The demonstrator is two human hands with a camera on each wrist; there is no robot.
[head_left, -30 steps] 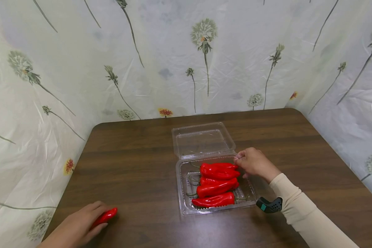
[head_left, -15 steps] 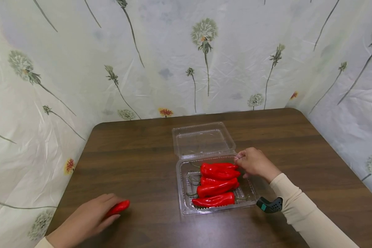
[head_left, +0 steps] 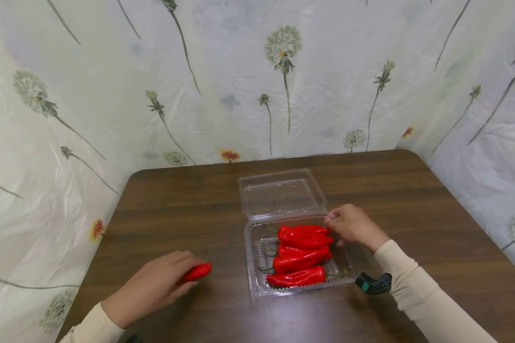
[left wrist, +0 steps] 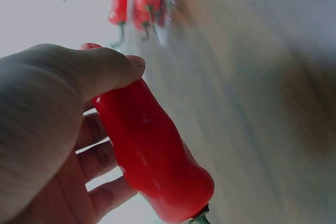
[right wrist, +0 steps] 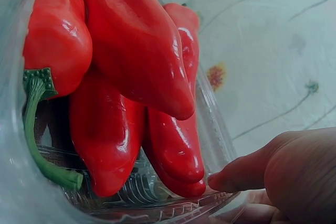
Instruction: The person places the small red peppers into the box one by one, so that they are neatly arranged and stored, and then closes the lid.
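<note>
In the head view my left hand (head_left: 156, 285) holds a red pepper (head_left: 196, 273) over the table, left of a clear plastic container (head_left: 250, 267). The left wrist view shows the thumb and fingers around that pepper (left wrist: 149, 148), its green stem pointing away from the thumb. With thumb and fingers, my right hand (head_left: 353, 226) pinches the container's right rim near the hinge. Several red peppers (head_left: 300, 259) lie side by side and overlapping inside the container. In the right wrist view the right thumb (right wrist: 239, 174) is at the rim (right wrist: 223, 195), close to the pepper tips.
The container's clear lid (head_left: 279, 193) lies folded back behind it on the brown wooden table (head_left: 189, 214). Flower-printed sheeting (head_left: 223, 85) surrounds the table at the back and sides. A black band (head_left: 372, 283) sits at the right wrist.
My left hand has moved right and slightly away from me with the pepper, closer to the container. The right hand keeps its place on the rim, and the container has not moved.
</note>
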